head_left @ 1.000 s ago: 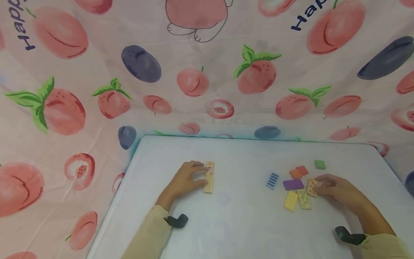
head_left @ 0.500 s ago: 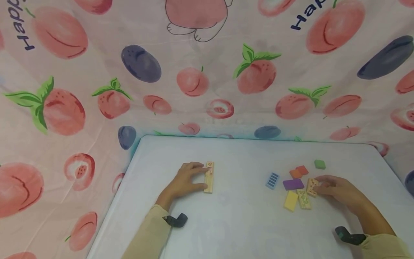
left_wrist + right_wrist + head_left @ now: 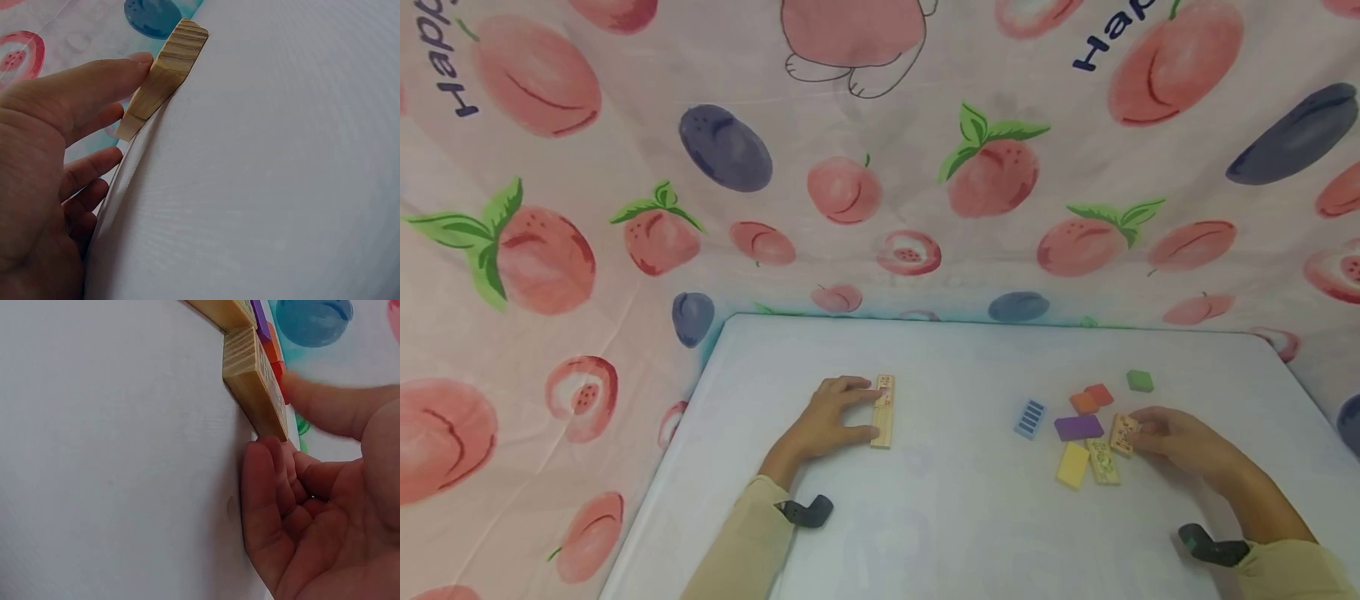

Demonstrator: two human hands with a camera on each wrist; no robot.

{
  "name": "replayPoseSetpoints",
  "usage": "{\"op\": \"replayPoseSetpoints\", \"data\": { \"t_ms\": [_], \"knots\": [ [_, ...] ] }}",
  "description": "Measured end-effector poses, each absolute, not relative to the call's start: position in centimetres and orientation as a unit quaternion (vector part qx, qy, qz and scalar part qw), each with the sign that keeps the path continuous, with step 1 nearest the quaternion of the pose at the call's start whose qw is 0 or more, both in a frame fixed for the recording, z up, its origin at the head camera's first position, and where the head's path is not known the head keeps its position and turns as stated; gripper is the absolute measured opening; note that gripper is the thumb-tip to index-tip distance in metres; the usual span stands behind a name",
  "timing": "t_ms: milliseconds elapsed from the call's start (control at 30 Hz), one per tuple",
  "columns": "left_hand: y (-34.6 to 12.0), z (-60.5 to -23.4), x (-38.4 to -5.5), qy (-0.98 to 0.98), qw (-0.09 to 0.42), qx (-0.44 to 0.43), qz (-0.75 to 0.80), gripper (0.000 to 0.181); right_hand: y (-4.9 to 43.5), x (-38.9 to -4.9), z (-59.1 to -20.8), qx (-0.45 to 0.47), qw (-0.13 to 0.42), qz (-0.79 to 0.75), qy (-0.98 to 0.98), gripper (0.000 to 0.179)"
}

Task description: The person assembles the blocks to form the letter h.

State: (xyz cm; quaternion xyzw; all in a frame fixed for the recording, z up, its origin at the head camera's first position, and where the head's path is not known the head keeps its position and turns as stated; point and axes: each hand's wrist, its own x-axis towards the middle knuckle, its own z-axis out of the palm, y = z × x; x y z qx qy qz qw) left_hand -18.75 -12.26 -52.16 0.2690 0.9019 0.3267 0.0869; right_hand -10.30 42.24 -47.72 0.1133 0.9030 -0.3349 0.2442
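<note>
A pale pink cloth hung as a wall behind and to the left of a white table with rounded far corners. Pink peaches, dark blue fruit, green leaves and dark lettering patterned it, with bluish shading low down. The light was soft and dull.

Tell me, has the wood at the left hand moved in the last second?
No: in the head view, the wood keeps its place against the table's far left corner.

Dim wrist pics, soft shdws.
</note>
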Motion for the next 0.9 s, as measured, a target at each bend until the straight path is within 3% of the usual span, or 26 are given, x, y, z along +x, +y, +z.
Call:
{"op": "replayPoseSetpoints", "data": {
  "t_ms": [200, 667, 900],
  "knots": [
    [-12.3, -52.14, -18.74, 0.9, 0.089, 0.272, 0.328, 0.06, 42.09, -10.41, -48.05, 0.129, 0.241, -0.324, 0.906, 0.102],
    [-12.4, -52.25, -18.73, 0.901, 0.089, 0.269, 0.328, 0.06, 41.7, -10.55, -47.97, 0.14, 0.235, -0.306, 0.912, 0.104],
    [-12.41, -52.42, -18.84, 0.902, 0.089, 0.271, 0.325, 0.061, 41.69, -10.75, -47.68, 0.126, 0.234, -0.301, 0.916, 0.096]
  ]
}}
